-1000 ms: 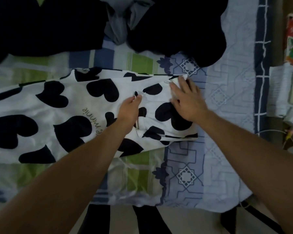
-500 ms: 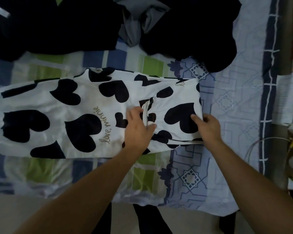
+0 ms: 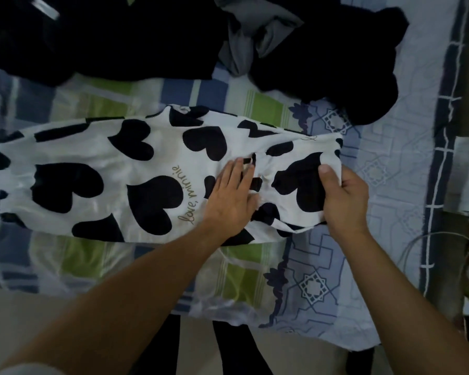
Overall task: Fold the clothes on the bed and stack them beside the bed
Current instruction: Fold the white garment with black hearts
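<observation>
Near the bed's (image 3: 390, 239) front edge lay the heart-print garment (image 3: 98, 169). The left hand (image 3: 232, 201) pressed flat mid-cloth; the right hand (image 3: 344, 198) pinched its right end. Folding seemed underway; next, that end likely needed carrying leftward.

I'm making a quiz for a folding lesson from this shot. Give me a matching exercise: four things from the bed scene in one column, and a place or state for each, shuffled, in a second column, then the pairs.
Things
1. left hand
2. right hand
3. heart-print garment
4. grey cloth

Place or state
A. bunched between dark clothes at the far side of the bed
B. flat, fingers straight, pressing on the print
C. spread across the bedsheet
D. gripping the garment's end, thumb on top

Pairs: 1-B, 2-D, 3-C, 4-A
</observation>
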